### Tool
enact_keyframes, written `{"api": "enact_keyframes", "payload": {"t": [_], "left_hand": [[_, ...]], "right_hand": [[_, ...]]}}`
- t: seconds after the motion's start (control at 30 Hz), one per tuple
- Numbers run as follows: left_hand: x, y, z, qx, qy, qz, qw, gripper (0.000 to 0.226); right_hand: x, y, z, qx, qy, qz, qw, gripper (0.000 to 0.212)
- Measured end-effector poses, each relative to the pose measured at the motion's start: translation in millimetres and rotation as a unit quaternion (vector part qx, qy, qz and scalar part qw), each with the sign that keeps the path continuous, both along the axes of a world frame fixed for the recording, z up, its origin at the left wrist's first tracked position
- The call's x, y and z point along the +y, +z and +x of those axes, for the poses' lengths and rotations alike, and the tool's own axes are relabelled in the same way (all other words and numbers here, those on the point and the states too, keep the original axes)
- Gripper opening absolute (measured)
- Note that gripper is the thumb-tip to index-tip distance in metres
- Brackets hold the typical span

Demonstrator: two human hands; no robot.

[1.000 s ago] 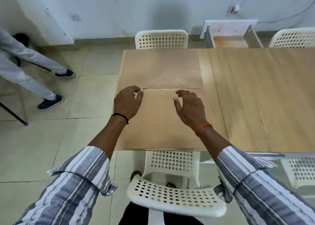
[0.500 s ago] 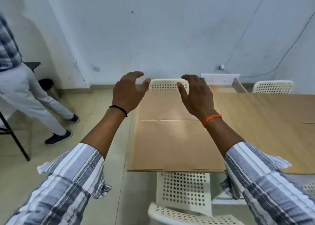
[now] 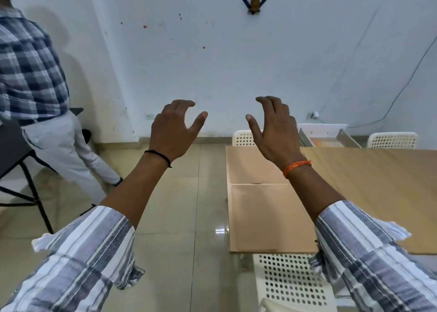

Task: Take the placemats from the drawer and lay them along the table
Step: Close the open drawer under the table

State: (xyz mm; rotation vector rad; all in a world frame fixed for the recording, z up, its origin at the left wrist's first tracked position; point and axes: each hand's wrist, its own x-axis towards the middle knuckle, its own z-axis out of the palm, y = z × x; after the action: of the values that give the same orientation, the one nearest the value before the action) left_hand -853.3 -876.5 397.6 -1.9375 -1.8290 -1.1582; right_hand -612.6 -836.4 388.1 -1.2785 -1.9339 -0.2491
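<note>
We see both hands raised in the air in front of the wall, holding nothing. The left hand [image 3: 173, 128] hangs over the floor tiles left of the desk [image 3: 378, 193], its fingers [image 3: 186, 103] loosely curled and spread, thumb out to the side; a black thread sits on that wrist. The right hand [image 3: 275, 128] is up above the desk's far left corner, fingers relaxed and bent downward, not gripping anything; an orange thread band [image 3: 296, 167] is on that wrist. Both forearms come out of rolled striped sleeves. Two placemats lie flat on the left end of the desk, edge to edge: the near placemat [image 3: 267, 217] reaches to the desk's front edge, and the far placemat [image 3: 250, 167] lies just behind it, touching along a seam and partly covered in view by the right forearm. Neither hand touches them. The drawer [image 3: 324, 137] stands pulled open beyond the desk's far edge, by the wall; we cannot tell what is in it. White perforated chairs stand around the desk: one [image 3: 290, 281] tucked at the near side below the placemats, one [image 3: 243, 137] at the far side behind the right hand, another [image 3: 392, 140] farther right. On the left another person [image 3: 35, 87] in a checked shirt and light trousers stands beside a dark chair [image 3: 14, 150]. A diamond-shaped ornament [image 3: 254, 0] hangs on the wall.
</note>
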Motion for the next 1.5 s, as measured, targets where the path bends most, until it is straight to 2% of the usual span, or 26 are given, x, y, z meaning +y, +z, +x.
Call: {"api": "enact_keyframes", "payload": {"t": [0.2, 0.37, 0.7, 0.87, 1.17, 1.33, 1.5], "left_hand": [[60.3, -3.8, -37.8, 0.019, -0.016, 0.015, 1.0, 0.048], [152.5, -10.0, -73.3, 0.024, -0.034, 0.021, 0.999, 0.049], [391.9, 13.7, -117.3, 0.016, -0.104, 0.0, 0.994, 0.046], [504.9, 6.4, -141.4, -0.001, -0.15, -0.008, 0.989, 0.046], [733.2, -4.8, -179.5, -0.002, -0.264, -0.024, 0.964, 0.047], [844.5, 14.1, -180.6, 0.012, -0.322, -0.023, 0.946, 0.048], [940.0, 14.2, -148.1, 0.014, -0.376, -0.014, 0.926, 0.046]], "right_hand": [[51.0, -4.0, -35.6, -0.01, -0.021, 0.0, 1.0, 0.05], [133.9, -13.4, -67.9, -0.001, -0.048, 0.012, 0.999, 0.05], [346.5, 3.2, -114.7, 0.014, -0.122, 0.007, 0.992, 0.048], [436.9, 2.3, -137.8, 0.001, -0.152, 0.0, 0.988, 0.048], [610.9, -12.6, -190.6, 0.009, -0.267, -0.01, 0.964, 0.048], [690.8, -10.1, -201.4, 0.032, -0.33, -0.018, 0.943, 0.049], [761.1, -10.0, -178.0, 0.045, -0.38, -0.019, 0.924, 0.048]]}}
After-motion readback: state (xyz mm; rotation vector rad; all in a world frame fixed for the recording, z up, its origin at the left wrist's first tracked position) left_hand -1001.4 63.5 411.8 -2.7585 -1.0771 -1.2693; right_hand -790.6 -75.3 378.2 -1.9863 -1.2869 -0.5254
